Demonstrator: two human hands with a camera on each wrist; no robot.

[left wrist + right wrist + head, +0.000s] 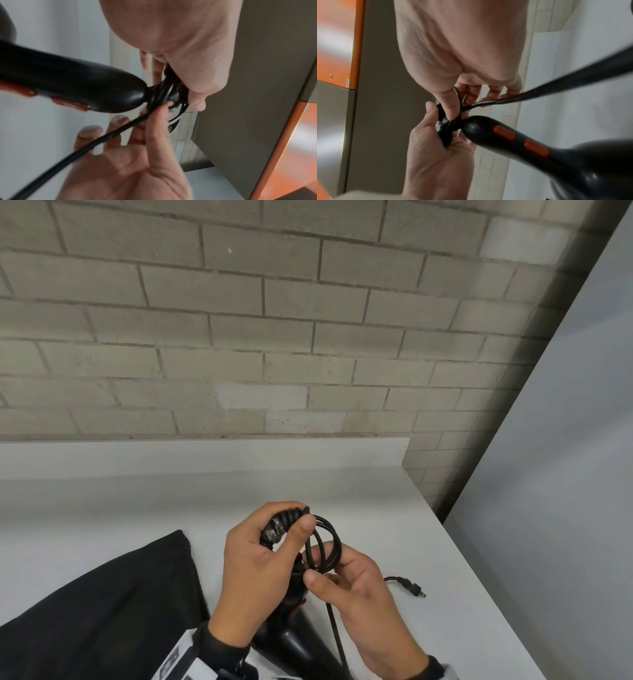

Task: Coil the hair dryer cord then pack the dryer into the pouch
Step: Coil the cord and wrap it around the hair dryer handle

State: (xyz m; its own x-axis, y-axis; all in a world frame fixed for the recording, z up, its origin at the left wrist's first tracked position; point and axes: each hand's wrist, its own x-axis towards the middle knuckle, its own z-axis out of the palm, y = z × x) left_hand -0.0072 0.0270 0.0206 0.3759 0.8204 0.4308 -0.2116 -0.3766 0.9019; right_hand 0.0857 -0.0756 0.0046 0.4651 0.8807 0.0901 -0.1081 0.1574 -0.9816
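Observation:
The black hair dryer (291, 642) lies on the white table (137, 508) under my hands, its handle with red buttons (505, 133) pointing at them. My left hand (294, 517) grips a tight bundle of wound cord (281, 525) at the handle's end. My right hand (325, 566) pinches the larger loops of the cord (330, 542) between thumb and fingers. A free stretch of cord (102, 139) runs across the right palm. The plug (416, 590) lies on the table to the right. The black pouch (102, 611) lies flat at my left.
A brick wall (239, 320) rises behind the table's raised back edge. The table's right edge (479, 577) runs diagonally, with a grey floor beyond it. An orange panel (337, 40) shows in the right wrist view.

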